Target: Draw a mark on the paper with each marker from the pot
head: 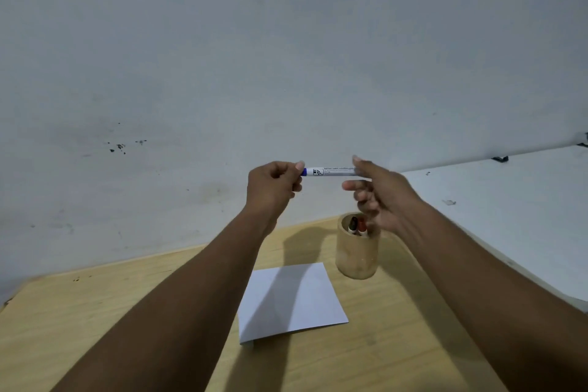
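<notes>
A blue marker (331, 171) with a white barrel lies level in the air, high above the table. My left hand (273, 188) pinches its blue capped end. My right hand (378, 194) holds the other end between thumb and fingers. Below the right hand stands a round wooden pot (356, 256) with a black and a red marker (358, 226) inside. A blank white sheet of paper (291, 301) lies flat on the table, left of and nearer than the pot. I see no marks on it.
The light wooden table (95, 312) meets a grey wall (286, 57) at the back. A white surface (509, 200) adjoins the table on the right. My forearms cross over the table's near part.
</notes>
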A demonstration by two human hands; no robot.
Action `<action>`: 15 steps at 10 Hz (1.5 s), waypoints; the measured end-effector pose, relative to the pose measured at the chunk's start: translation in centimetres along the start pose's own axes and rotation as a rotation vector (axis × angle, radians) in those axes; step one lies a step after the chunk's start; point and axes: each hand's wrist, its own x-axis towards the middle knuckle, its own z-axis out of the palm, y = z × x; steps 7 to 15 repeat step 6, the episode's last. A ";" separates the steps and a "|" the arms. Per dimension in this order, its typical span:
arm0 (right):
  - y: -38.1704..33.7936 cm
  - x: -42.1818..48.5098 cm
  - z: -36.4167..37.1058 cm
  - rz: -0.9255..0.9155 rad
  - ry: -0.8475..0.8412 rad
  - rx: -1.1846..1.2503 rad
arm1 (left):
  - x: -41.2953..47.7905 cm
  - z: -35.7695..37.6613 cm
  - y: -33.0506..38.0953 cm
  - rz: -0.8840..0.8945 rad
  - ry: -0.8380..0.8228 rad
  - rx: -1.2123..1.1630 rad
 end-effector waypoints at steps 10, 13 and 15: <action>2.0 2.0 -5.9 -0.123 0.145 -0.625 | -0.3 5.5 -1.5 0.168 -0.414 0.726; 2.0 2.0 -5.9 -0.123 0.145 -0.625 | -0.3 5.5 -1.5 0.168 -0.414 0.726; 2.0 2.0 -5.9 -0.123 0.145 -0.625 | -0.3 5.5 -1.5 0.168 -0.414 0.726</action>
